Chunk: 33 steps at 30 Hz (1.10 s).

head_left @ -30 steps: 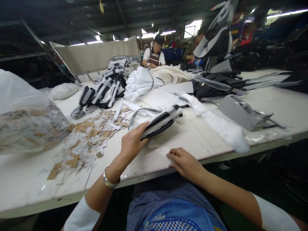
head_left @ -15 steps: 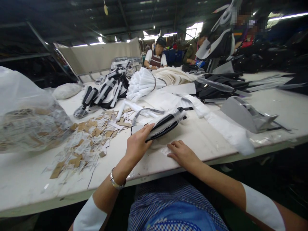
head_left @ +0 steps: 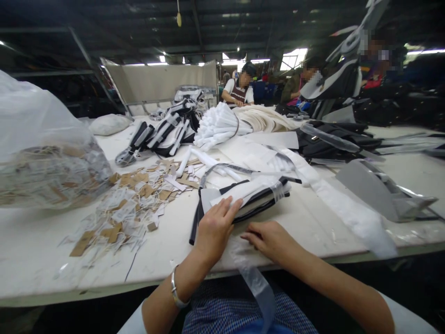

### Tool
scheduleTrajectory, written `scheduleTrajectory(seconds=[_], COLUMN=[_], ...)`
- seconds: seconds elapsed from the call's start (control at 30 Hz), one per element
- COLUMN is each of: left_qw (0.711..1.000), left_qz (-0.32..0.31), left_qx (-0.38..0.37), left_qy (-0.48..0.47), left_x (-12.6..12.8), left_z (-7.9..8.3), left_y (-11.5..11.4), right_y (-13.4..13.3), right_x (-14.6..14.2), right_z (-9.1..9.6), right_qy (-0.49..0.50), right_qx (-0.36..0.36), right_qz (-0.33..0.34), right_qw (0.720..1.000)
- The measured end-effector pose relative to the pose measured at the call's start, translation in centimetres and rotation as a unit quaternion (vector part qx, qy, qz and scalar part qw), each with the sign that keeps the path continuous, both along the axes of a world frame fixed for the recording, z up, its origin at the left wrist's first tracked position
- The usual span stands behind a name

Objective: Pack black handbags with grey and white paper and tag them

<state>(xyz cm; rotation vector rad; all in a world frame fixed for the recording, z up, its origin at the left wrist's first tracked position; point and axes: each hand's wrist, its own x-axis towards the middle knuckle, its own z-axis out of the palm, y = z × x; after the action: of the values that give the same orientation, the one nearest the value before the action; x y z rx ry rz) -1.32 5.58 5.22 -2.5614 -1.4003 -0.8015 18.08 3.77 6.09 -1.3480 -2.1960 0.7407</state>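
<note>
A black-and-white folded bag (head_left: pixel 257 197) lies on the table in front of me, with clear plastic around its far end and a black strap looping behind it. My left hand (head_left: pixel 215 227) rests on its near end, fingers stretched flat over the white face. Just below the bag's near edge is my right hand (head_left: pixel 266 236), its fingers curled and pinched; what they hold, if anything, is hidden. By its fingertips a clear plastic strip (head_left: pixel 255 283) runs over the table edge and hangs toward my lap.
Loose paper tags (head_left: pixel 139 195) are scattered on the left, beside a big clear sack (head_left: pixel 52 171) of tags. Behind stand bundled white rolls (head_left: pixel 219 125) and black straps (head_left: pixel 170 130). Grey folded pieces (head_left: pixel 378 190) lie at right. A co-worker (head_left: pixel 239 90) sits across the table.
The bag has been lowered and lies flatter on the table. My left hand has gone from gripping its end to lying on top. The plastic strip now hangs over the table edge.
</note>
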Motion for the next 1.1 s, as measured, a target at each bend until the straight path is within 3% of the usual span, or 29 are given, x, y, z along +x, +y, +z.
scheduleTrajectory(seconds=[0.1,0.2,0.33,0.43,0.57,0.73,0.93,1.1], left_qw=[0.998,0.993,0.989,0.985,0.98,0.978,0.977,0.978], left_qz=[0.005,0.002,-0.008,-0.01,-0.006,-0.006,-0.012,-0.022], left_qx=[0.065,0.118,0.149,0.174,0.198,0.211,0.211,0.205], left_qy=[0.008,0.017,0.021,0.012,0.008,0.001,0.004,0.011], left_x=[0.3,0.6,0.5,0.4,0.3,0.1,-0.1,-0.4], left_z=[-2.1,-3.9,-4.9,-5.0,-4.9,-4.3,-3.9,-3.9], left_y=[-0.7,-1.2,-1.5,-1.3,-1.1,-1.0,-1.6,-2.2], right_y=[3.3,9.1,17.4,21.4,23.7,25.1,27.5,28.3], right_x=[-0.1,-1.7,-5.4,-8.0,-9.5,-9.0,-9.3,-10.1], right_z=[3.7,5.3,3.1,0.3,-2.0,-2.4,-1.2,1.7], right_qy=[0.0,-0.049,-0.199,-0.246,-0.257,-0.188,-0.022,0.114], right_qx=[0.094,0.115,0.012,-0.023,-0.051,-0.079,-0.061,-0.023], right_qz=[-0.009,-0.017,-0.013,-0.045,-0.065,-0.025,-0.046,-0.034], right_qw=[0.996,0.992,0.98,0.968,0.963,0.979,0.997,0.993])
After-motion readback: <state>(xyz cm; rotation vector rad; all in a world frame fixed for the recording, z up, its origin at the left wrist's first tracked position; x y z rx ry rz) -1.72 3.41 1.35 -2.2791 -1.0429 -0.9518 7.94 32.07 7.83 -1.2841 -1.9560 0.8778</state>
